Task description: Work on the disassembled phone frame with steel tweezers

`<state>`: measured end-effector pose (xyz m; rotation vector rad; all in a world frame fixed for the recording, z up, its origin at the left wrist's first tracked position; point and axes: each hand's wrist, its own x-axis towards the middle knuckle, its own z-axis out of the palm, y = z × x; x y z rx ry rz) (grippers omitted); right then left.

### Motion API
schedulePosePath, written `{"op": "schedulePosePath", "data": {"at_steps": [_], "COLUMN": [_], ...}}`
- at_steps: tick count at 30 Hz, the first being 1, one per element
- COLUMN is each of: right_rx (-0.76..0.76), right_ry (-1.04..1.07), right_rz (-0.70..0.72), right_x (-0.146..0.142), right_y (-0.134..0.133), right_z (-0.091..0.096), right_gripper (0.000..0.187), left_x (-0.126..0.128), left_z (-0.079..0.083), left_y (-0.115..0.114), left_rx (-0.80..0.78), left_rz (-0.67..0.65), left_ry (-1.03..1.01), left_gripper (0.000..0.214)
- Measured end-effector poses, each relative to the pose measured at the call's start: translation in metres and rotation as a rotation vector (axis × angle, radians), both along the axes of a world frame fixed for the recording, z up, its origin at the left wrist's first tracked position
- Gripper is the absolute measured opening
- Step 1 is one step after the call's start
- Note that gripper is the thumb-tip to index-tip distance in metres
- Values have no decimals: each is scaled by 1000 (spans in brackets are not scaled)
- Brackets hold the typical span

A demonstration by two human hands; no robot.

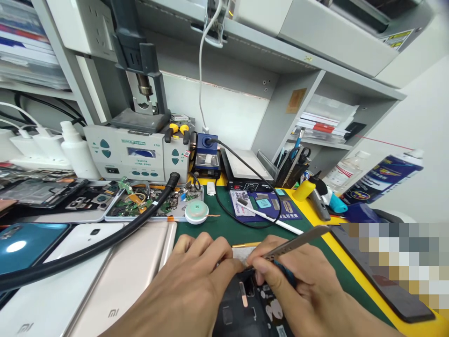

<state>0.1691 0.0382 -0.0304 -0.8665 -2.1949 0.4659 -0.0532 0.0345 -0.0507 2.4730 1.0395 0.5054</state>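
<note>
An opened phone [245, 304] with its dark inner board showing lies on the green mat [224, 229] at the bottom centre. My left hand [189, 281] rests on the phone's upper left edge, fingers curled and pressed against it. My right hand [298, 285] pinches metal tweezers [298, 241], whose tips point down into the phone near my left fingertips. The tweezers' handle sticks up to the right. A thin yellow-handled tool [245, 244] lies just behind both hands.
Phone back covers [115, 276] and a black hose [105, 243] lie left. A rework station [136, 154], a parts tray [154, 206], a round white container [197, 212] and a small hot plate [245, 173] stand behind. A spray can [382, 178] and a dark slab [379, 276] lie right.
</note>
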Motion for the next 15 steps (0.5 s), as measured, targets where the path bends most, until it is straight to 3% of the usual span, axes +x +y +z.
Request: {"op": "schedulePosePath", "data": {"at_steps": [4, 9, 11, 15], "right_rx": [-93, -262, -320, -588], "right_ry": [59, 330, 417, 494], "right_rz": [-12, -177, -210, -135], "right_x": [1, 23, 34, 46], "right_y": [-1, 9, 17, 26], "right_z": [3, 12, 18, 29], "right_gripper": [21, 27, 33, 35], "left_x": [7, 12, 6, -5], "left_z": [14, 22, 18, 7], "left_y": [2, 9, 8, -4], "left_rx": [11, -106, -110, 57], "left_rz": [13, -10, 20, 132], "left_ry": [112, 293, 236, -40], "left_gripper": [50, 55, 57, 69]}}
